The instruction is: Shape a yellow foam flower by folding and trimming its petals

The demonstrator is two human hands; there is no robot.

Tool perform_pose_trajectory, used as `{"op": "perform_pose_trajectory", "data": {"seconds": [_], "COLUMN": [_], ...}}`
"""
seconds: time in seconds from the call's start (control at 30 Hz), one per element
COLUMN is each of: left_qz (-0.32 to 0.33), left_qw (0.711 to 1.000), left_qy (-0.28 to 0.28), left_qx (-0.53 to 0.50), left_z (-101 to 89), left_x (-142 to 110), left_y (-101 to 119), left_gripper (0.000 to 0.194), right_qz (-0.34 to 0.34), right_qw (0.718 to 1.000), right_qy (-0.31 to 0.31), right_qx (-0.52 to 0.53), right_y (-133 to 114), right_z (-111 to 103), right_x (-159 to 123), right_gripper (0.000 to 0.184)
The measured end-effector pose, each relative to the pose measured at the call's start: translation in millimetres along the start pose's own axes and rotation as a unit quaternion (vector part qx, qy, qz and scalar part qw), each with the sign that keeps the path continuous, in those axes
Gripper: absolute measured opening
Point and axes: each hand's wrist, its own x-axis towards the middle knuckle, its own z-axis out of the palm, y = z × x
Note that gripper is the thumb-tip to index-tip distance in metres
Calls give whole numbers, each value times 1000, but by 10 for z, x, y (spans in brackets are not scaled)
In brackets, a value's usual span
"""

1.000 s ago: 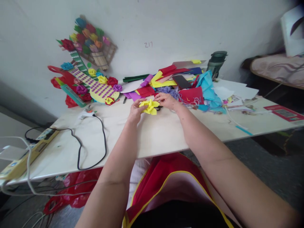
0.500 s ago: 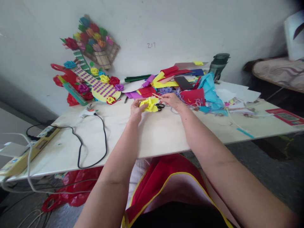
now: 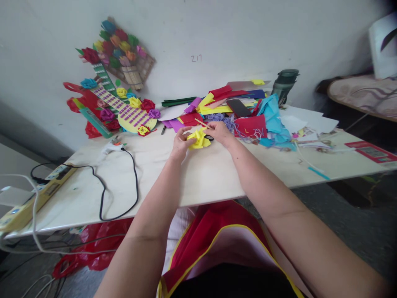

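My left hand [image 3: 181, 144] pinches the left side of a folded yellow paper flower [image 3: 198, 138] above the white table [image 3: 214, 178]. My right hand [image 3: 219, 131] is closed on a thin pale wooden stick [image 3: 202, 123], which points left over the flower. The right fingertips are at the flower's right edge; whether they also grip it I cannot tell. Behind the flower lie black-handled scissors [image 3: 210, 138], mostly hidden by it and by my right hand.
Coloured paper strips [image 3: 217, 103], a phone [image 3: 238, 108], purple yarn [image 3: 226, 120] and a green bottle [image 3: 284, 85] stretch along the wall. Guitar shapes with paper roses [image 3: 136, 118] stand at the left, near a power strip [image 3: 46, 192] and black cable [image 3: 136, 182].
My right hand has moved left, bringing the stick over the yellow flower. The flower has turned and shifted slightly right in my left hand, covering more of the scissors.
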Motion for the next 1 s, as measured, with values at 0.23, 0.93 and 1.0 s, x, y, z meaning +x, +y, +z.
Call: {"op": "perform_pose_trajectory", "data": {"seconds": [0.23,0.93,1.0], "left_qz": [-31,-29,-28], "left_qw": [999,999,999], "left_qy": [-38,-28,-28], "left_qx": [-11,-18,-18], "left_z": [66,37,31], "left_x": [-51,-46,-46], "left_y": [63,75,77], "left_gripper": [62,59,58], "right_qz": [-19,-16,-11], "right_qw": [1000,996,996], "right_qy": [9,-65,-67], "right_qx": [-23,58,55], "right_y": [3,34,33], "right_z": [38,18,3], "right_x": [9,-20,-19], "right_gripper": [19,33,33]}}
